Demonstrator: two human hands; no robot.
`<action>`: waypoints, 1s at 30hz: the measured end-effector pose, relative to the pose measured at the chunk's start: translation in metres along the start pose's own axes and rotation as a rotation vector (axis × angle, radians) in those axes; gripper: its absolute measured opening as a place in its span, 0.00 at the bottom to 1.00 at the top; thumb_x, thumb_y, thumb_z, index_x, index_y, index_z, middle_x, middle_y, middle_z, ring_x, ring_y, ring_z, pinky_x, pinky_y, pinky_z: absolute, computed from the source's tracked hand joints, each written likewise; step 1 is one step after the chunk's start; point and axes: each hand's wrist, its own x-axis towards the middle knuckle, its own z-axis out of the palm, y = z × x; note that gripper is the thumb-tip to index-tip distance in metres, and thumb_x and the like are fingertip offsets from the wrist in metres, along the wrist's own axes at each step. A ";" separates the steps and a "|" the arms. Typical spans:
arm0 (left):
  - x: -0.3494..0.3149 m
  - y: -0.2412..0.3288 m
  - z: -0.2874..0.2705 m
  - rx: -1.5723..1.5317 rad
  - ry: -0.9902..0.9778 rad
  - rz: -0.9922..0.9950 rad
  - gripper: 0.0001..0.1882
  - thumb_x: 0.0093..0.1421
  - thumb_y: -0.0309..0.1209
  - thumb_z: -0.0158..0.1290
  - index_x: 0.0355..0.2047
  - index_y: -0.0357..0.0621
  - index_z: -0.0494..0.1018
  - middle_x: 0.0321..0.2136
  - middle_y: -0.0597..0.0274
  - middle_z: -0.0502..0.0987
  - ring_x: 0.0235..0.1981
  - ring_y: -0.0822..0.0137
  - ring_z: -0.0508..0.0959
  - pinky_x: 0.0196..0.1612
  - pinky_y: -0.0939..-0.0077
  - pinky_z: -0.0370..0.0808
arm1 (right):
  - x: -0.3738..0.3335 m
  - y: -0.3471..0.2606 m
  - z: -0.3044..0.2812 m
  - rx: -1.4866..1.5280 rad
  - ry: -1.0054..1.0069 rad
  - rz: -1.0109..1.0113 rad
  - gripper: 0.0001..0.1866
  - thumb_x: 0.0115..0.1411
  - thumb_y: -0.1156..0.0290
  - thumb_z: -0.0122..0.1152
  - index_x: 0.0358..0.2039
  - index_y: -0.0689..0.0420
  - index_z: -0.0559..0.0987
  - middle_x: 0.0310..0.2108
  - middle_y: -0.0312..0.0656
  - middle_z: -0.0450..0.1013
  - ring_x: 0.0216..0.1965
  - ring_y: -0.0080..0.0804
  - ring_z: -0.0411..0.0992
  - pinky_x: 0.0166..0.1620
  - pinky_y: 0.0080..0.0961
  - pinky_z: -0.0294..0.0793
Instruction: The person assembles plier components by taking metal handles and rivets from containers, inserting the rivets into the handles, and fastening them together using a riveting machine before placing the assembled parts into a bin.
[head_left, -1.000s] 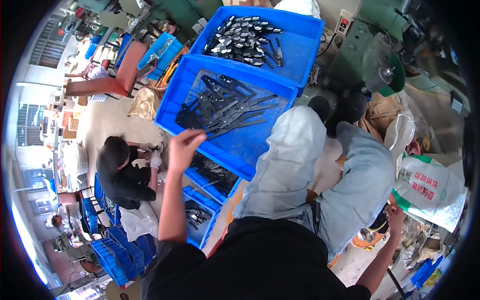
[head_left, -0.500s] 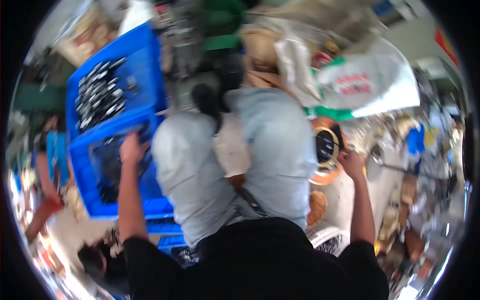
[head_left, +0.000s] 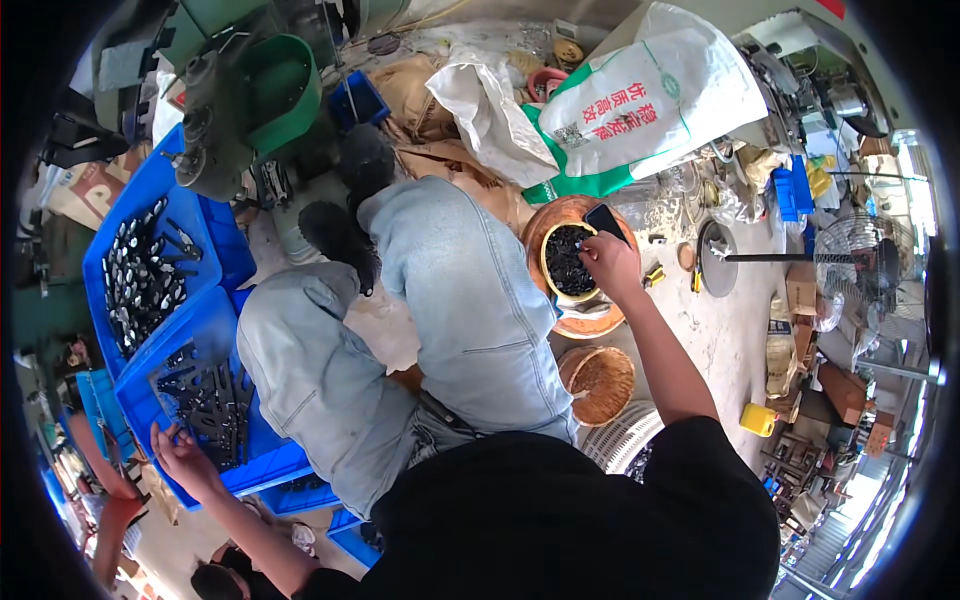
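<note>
My right hand [head_left: 610,266] reaches into a yellow-rimmed bowl [head_left: 547,262] of small black parts [head_left: 568,262]. Its thumb and fingers are pinched together at the parts; what lies between them is too small to make out. A dark phone-like slab [head_left: 606,222] lies beside that hand. On my left, a blue bin [head_left: 160,408] holds long black pieces [head_left: 212,400]. My left hand [head_left: 186,462] hovers by this bin's near left rim, fingers apart, with nothing visible in it. Beyond, another blue bin [head_left: 207,262] contains many black-and-silver pieces [head_left: 140,275].
The bowl sits on a round orange-brown stand [head_left: 545,218]. A wicker basket [head_left: 603,385] and white basket [head_left: 612,440] stand nearer me. A white-and-green sack [head_left: 650,105] lies ahead, with a green tub [head_left: 283,95] left and a fan [head_left: 862,255] right. Another person's arm [head_left: 100,460] shows at far left.
The view has turned and sharpened. My left hand has moved from over the long black pieces to the bin's near left rim. My right hand has gone from beside the bowl into it.
</note>
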 end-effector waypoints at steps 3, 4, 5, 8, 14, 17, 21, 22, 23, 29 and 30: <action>-0.019 0.002 -0.015 -0.278 -0.087 -0.066 0.19 0.67 0.33 0.48 0.52 0.30 0.67 0.41 0.52 0.75 0.38 0.69 0.74 0.42 0.83 0.75 | 0.003 -0.006 0.008 0.018 0.018 -0.016 0.07 0.50 0.69 0.65 0.31 0.54 0.82 0.28 0.40 0.74 0.30 0.38 0.76 0.34 0.34 0.74; -0.024 0.000 -0.018 -0.382 -0.134 -0.097 0.21 0.67 0.33 0.46 0.53 0.27 0.65 0.43 0.50 0.75 0.42 0.66 0.75 0.46 0.80 0.76 | 0.004 -0.008 0.009 0.016 0.009 -0.024 0.08 0.50 0.69 0.66 0.31 0.54 0.82 0.28 0.39 0.74 0.30 0.38 0.76 0.34 0.33 0.74; -0.028 -0.001 -0.020 -0.381 -0.134 -0.095 0.21 0.67 0.33 0.46 0.53 0.27 0.65 0.43 0.50 0.75 0.42 0.66 0.75 0.46 0.80 0.76 | 0.005 -0.010 0.010 0.014 0.001 -0.032 0.08 0.50 0.68 0.66 0.31 0.54 0.82 0.28 0.39 0.74 0.30 0.38 0.76 0.34 0.33 0.74; -0.043 -0.001 -0.014 -0.489 -0.290 -0.127 0.20 0.68 0.33 0.45 0.52 0.25 0.66 0.45 0.49 0.74 0.45 0.64 0.75 0.52 0.77 0.75 | 0.006 -0.012 0.014 0.008 0.004 -0.025 0.09 0.50 0.67 0.67 0.32 0.54 0.83 0.28 0.38 0.74 0.30 0.37 0.76 0.34 0.32 0.74; -0.051 0.002 -0.003 -0.482 -0.292 -0.124 0.20 0.68 0.33 0.45 0.51 0.25 0.66 0.44 0.48 0.74 0.44 0.64 0.75 0.50 0.78 0.77 | 0.008 -0.018 0.016 0.031 0.026 -0.021 0.09 0.50 0.67 0.67 0.33 0.52 0.83 0.29 0.37 0.75 0.31 0.37 0.76 0.34 0.33 0.74; -0.051 0.003 -0.003 -0.483 -0.280 -0.116 0.20 0.68 0.33 0.45 0.51 0.26 0.66 0.44 0.48 0.74 0.44 0.64 0.75 0.50 0.78 0.77 | 0.009 -0.022 0.015 0.018 0.010 -0.048 0.09 0.50 0.66 0.67 0.33 0.52 0.83 0.29 0.38 0.75 0.31 0.38 0.76 0.34 0.34 0.74; -0.052 0.003 -0.003 -0.490 -0.283 -0.118 0.19 0.68 0.33 0.45 0.51 0.26 0.67 0.44 0.47 0.74 0.44 0.63 0.75 0.49 0.78 0.77 | 0.010 -0.029 0.012 0.006 0.019 -0.101 0.08 0.51 0.66 0.66 0.33 0.52 0.83 0.29 0.38 0.75 0.32 0.39 0.76 0.35 0.34 0.74; -0.053 0.003 -0.002 -0.497 -0.283 -0.119 0.19 0.68 0.33 0.45 0.50 0.26 0.67 0.44 0.47 0.74 0.44 0.63 0.75 0.49 0.78 0.77 | 0.010 -0.031 0.010 -0.006 0.017 -0.105 0.08 0.51 0.66 0.66 0.33 0.52 0.83 0.29 0.38 0.75 0.32 0.39 0.75 0.36 0.34 0.74; -0.054 0.003 -0.002 -0.497 -0.281 -0.118 0.19 0.68 0.33 0.45 0.50 0.26 0.67 0.44 0.47 0.74 0.44 0.63 0.75 0.49 0.78 0.77 | 0.010 -0.033 0.010 -0.018 0.015 -0.108 0.08 0.51 0.66 0.65 0.33 0.52 0.83 0.29 0.39 0.75 0.32 0.40 0.75 0.36 0.35 0.74; -0.056 -0.001 0.009 -0.511 -0.284 -0.142 0.19 0.67 0.32 0.46 0.50 0.27 0.67 0.44 0.47 0.74 0.44 0.62 0.75 0.48 0.79 0.78 | 0.003 -0.026 0.011 -0.060 -0.020 -0.100 0.09 0.52 0.66 0.65 0.33 0.53 0.83 0.29 0.40 0.75 0.33 0.41 0.75 0.36 0.35 0.75; -0.058 0.004 0.007 -0.513 -0.283 -0.133 0.19 0.67 0.33 0.46 0.50 0.27 0.67 0.44 0.47 0.74 0.44 0.63 0.75 0.47 0.79 0.78 | 0.004 -0.029 0.012 -0.054 -0.018 -0.110 0.09 0.52 0.66 0.65 0.33 0.53 0.83 0.29 0.40 0.75 0.33 0.41 0.75 0.36 0.35 0.75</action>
